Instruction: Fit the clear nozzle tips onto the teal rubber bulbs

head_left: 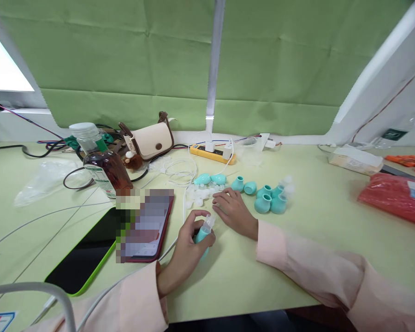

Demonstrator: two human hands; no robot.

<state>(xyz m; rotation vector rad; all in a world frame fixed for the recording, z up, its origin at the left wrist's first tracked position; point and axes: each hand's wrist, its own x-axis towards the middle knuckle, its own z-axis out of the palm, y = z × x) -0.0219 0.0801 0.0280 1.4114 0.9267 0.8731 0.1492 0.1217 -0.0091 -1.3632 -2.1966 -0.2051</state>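
Observation:
Near the front middle of the table, my left hand (183,253) is wrapped round a turquoise squeeze bulb (202,234), with a clear plastic tip (209,222) pointing up out of it. My right hand (237,214) reaches palm down, fingers stretched out at the edge of a pile of small translucent plastic pieces (198,196). I cannot tell whether its fingertips touch one. Two glossy turquoise bulbs (202,179) lie just behind that pile. To the right of my right hand stand several turquoise bulbs with open necks (263,203); clear tips (288,184) show at the far end of that group.
Left of my left hand lie a phone with a blurred screen (148,226) and a green-edged phone (86,253). Behind them stand a brown bottle (107,170) and a cream bag (154,140). A yellow power strip (212,154) trails white cables. A red package (394,196) lies right.

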